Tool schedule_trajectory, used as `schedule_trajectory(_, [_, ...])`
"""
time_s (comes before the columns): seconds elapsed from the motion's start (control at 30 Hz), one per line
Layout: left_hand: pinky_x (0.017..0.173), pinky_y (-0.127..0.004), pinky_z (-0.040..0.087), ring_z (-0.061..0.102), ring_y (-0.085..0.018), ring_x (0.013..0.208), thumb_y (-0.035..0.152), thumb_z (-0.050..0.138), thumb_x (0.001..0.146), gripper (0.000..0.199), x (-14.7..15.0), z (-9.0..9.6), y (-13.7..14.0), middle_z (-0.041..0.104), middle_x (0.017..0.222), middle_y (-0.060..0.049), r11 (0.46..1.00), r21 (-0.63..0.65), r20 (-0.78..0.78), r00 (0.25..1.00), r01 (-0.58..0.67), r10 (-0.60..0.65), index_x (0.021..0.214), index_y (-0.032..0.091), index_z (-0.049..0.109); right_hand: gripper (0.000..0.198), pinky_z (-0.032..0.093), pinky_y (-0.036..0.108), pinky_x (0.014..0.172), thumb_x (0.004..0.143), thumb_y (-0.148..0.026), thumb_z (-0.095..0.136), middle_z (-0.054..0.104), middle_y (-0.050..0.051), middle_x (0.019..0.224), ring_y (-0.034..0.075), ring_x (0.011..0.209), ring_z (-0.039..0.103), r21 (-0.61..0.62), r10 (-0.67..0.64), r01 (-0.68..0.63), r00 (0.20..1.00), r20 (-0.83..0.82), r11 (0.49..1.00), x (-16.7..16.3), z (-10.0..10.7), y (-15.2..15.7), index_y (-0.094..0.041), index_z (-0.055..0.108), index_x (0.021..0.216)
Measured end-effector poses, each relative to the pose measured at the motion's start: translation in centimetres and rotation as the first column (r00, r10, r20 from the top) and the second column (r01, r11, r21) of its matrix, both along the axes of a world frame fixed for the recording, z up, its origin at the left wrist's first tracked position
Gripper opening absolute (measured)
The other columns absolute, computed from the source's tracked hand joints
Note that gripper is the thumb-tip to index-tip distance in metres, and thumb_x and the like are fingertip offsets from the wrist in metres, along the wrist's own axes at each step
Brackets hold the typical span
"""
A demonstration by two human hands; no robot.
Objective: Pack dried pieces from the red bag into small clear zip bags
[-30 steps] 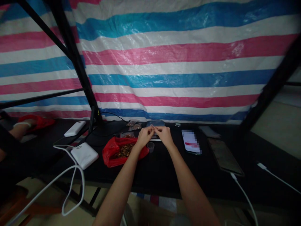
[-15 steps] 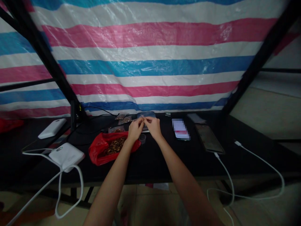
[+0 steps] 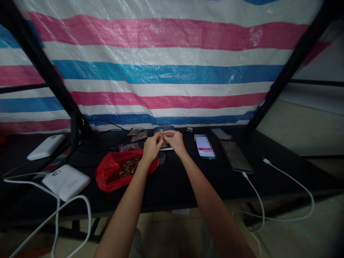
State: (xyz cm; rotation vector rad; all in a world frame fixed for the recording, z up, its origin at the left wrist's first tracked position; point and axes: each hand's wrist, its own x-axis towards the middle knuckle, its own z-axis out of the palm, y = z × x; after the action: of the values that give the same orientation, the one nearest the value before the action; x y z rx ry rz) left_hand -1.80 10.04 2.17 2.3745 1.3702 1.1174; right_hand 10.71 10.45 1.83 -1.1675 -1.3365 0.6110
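Note:
Beyond the red plastic bag, my left hand (image 3: 152, 146) and my right hand (image 3: 174, 140) meet with fingertips pinched together. Between them is a small see-through piece, which looks like a clear plastic bag (image 3: 161, 131), mostly hidden by the fingers. The open red bag (image 3: 103, 169), under my left forearm, holds brown dried pieces (image 3: 127, 168). A small clear cup (image 3: 161, 158) stands just below my hands. Filled clear packets (image 3: 140, 136) lie to the left, and another packet (image 3: 129, 147) rests behind the red bag. A flat dark item with a pale edge is partly covered by my hands.
To the right lie a lit phone (image 3: 204, 146), a dark phone (image 3: 236, 156) on a white cable and a stack of clear sleeves (image 3: 220, 134). White power banks (image 3: 66, 182) and looping cables occupy the left. A striped sheet (image 3: 166, 75) hangs behind the black table (image 3: 177, 190).
The view has shifted slightly, so the table things sit a little further left. My hands stay pinched together at the same place, with only small finger movement.

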Motion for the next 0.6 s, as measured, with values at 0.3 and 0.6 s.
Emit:
schedule_trajectory(0.3, [0.053, -0.020, 0.029, 0.049, -0.011, 0.053, 0.035, 0.040, 0.083, 0.025, -0.2, -0.1, 0.1, 0.054, 0.058, 0.002, 1.000, 0.018, 0.058, 0.998, -0.021, 0.020, 0.075, 0.018, 0.057, 0.010, 0.051, 0.024, 0.061, 0.066, -0.021, 0.057, 0.068, 0.003, 0.066, 0.016, 0.063, 0.065, 0.057, -0.042, 0.037, 0.995, 0.095, 0.998, -0.4, 0.0, -0.5, -0.017, 0.066, 0.066])
schedule_trajectory(0.6, [0.055, -0.021, 0.032, 0.052, -0.011, 0.055, 0.033, 0.049, 0.077, 0.019, -0.6, 0.0, -0.3, 0.055, 0.056, 0.002, 0.975, 0.037, 0.163, 0.964, -0.219, 0.211, 0.066, 0.019, 0.054, 0.013, 0.046, 0.023, 0.062, 0.073, -0.023, 0.050, 0.066, 0.002, 0.067, 0.015, 0.062, 0.062, 0.163, -0.247, 0.207, 0.926, 0.286, 0.965, 0.3, 0.9, -1.3, -0.019, 0.061, 0.068])
